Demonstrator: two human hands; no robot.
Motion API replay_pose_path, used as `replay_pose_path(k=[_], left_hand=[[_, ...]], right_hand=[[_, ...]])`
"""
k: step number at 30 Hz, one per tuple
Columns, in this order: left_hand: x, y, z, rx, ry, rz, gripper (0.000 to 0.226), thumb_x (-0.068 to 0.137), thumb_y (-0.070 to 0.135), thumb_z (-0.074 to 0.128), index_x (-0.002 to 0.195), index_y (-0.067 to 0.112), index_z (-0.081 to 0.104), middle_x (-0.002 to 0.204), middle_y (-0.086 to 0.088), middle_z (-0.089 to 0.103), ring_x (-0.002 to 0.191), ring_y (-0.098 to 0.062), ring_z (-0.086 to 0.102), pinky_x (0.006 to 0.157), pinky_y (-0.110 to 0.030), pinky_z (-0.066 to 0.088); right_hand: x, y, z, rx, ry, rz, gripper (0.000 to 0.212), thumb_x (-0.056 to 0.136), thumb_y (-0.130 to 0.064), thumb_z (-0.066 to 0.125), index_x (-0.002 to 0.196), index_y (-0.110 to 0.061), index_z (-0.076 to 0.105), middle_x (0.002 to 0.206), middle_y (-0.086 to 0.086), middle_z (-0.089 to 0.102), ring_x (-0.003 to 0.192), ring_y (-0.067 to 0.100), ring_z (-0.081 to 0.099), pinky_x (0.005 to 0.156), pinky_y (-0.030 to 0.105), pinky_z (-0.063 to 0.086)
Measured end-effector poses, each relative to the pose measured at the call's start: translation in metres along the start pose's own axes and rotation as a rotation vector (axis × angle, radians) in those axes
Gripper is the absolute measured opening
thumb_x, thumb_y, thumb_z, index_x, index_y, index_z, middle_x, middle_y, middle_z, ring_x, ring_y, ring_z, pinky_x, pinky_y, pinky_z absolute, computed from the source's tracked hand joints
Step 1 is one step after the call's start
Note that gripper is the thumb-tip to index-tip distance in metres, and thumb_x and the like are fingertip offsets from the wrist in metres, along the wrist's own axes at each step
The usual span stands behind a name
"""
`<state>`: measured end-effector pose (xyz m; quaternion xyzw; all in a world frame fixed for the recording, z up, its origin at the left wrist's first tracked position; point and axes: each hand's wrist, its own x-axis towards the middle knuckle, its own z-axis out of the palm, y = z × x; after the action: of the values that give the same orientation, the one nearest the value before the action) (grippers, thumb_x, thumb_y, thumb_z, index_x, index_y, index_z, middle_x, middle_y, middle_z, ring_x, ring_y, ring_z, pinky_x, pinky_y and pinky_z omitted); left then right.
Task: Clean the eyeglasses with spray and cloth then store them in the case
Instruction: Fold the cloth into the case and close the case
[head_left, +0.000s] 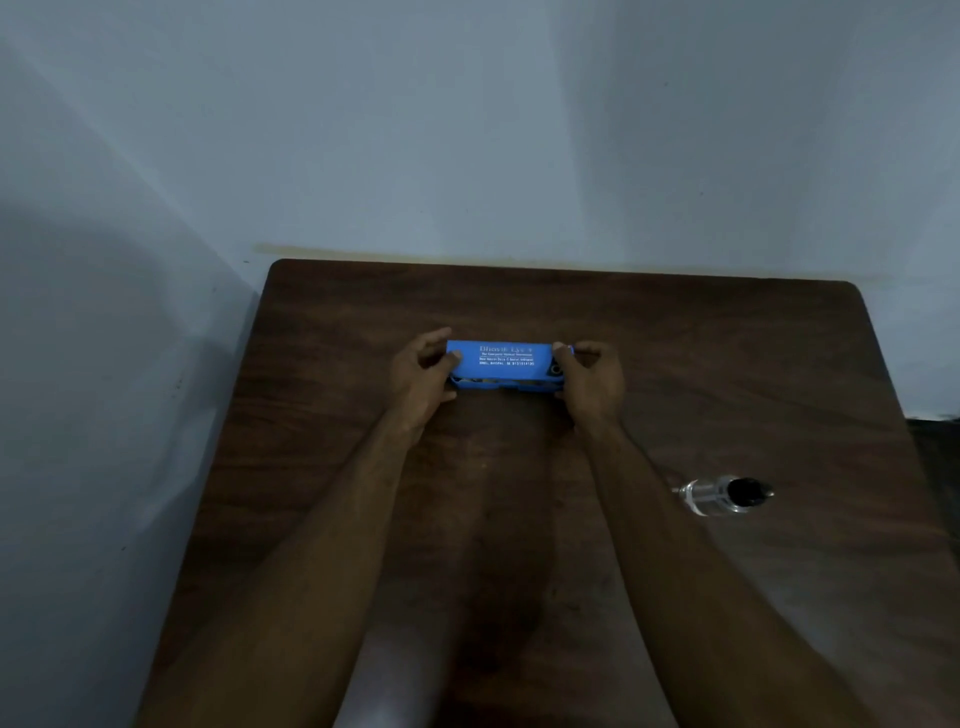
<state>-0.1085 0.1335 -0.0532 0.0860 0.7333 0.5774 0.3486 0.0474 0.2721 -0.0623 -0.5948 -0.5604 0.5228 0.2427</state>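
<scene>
A blue eyeglass case (506, 364) with white lettering on its lid lies across the middle of the dark wooden table (727, 364). Its lid sits slightly raised, leaving a narrow gap along the front where something pale and dark shows inside. My left hand (421, 371) grips the case's left end with thumb and fingers curled round it. My right hand (592, 376) grips the right end the same way. A clear spray bottle (722, 496) with a black cap stands near the right side of the table. No cloth is in view.
The table stands against a pale wall at the back and near a wall on the left. Its right edge drops to a dark floor. The spray bottle stands about a forearm's length to the right of my right arm.
</scene>
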Motion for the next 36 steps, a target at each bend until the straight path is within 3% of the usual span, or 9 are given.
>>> replay_pose_path(k=[8,15,19,25,33,36], left_hand=[[-0.005,-0.017,-0.009,0.153,-0.043,0.213,0.044,0.099,0.013,0.071,0.141,0.021,0.064,0.141,-0.003,0.063,0.118,-0.02,0.068,0.061,-0.027,0.064],[-0.008,-0.026,-0.01,0.182,-0.032,0.3,0.043,0.099,0.017,0.071,0.141,0.024,0.064,0.143,-0.001,0.056,0.114,-0.014,0.066,0.066,-0.031,0.066],[-0.012,-0.028,-0.008,0.197,-0.024,0.309,0.046,0.1,0.02,0.069,0.145,0.024,0.06,0.147,0.002,0.054,0.117,-0.008,0.063,0.071,-0.028,0.066],[-0.012,-0.033,-0.005,0.11,0.031,0.317,0.048,0.101,0.017,0.069,0.148,0.018,0.058,0.145,-0.002,0.061,0.12,-0.012,0.067,0.079,-0.032,0.066],[0.055,0.001,-0.022,0.094,0.202,0.345,0.044,0.1,0.012,0.069,0.144,0.012,0.061,0.138,-0.007,0.065,0.12,-0.022,0.068,0.076,-0.025,0.065],[0.084,0.008,-0.029,0.172,0.228,0.34,0.045,0.1,0.016,0.07,0.144,0.013,0.061,0.138,-0.009,0.067,0.12,-0.023,0.068,0.084,-0.039,0.066]], right_hand=[[-0.009,0.012,-0.007,0.017,-0.045,-0.153,0.033,0.091,-0.025,0.079,0.12,-0.015,0.069,0.11,0.001,0.072,0.1,0.019,0.071,0.085,0.051,0.062],[-0.011,0.02,-0.006,-0.029,0.006,-0.285,0.03,0.093,-0.02,0.077,0.121,-0.014,0.069,0.114,0.001,0.069,0.094,0.007,0.066,0.081,0.02,0.057],[-0.011,0.021,-0.005,0.001,0.018,-0.254,0.031,0.092,-0.026,0.078,0.12,-0.016,0.068,0.11,-0.003,0.07,0.09,0.002,0.066,0.073,0.011,0.054],[-0.019,0.021,0.007,0.129,0.077,-0.226,0.018,0.094,-0.027,0.077,0.108,-0.019,0.069,0.101,-0.002,0.074,0.093,0.014,0.071,0.081,0.034,0.061],[0.021,-0.023,0.067,0.092,0.047,-0.324,0.011,0.095,-0.02,0.07,0.106,-0.021,0.07,0.101,0.001,0.073,0.093,0.018,0.071,0.081,0.047,0.061],[0.039,-0.035,0.087,0.071,0.017,-0.326,0.011,0.096,-0.014,0.067,0.107,-0.015,0.07,0.103,0.004,0.073,0.096,0.021,0.07,0.084,0.048,0.06]])
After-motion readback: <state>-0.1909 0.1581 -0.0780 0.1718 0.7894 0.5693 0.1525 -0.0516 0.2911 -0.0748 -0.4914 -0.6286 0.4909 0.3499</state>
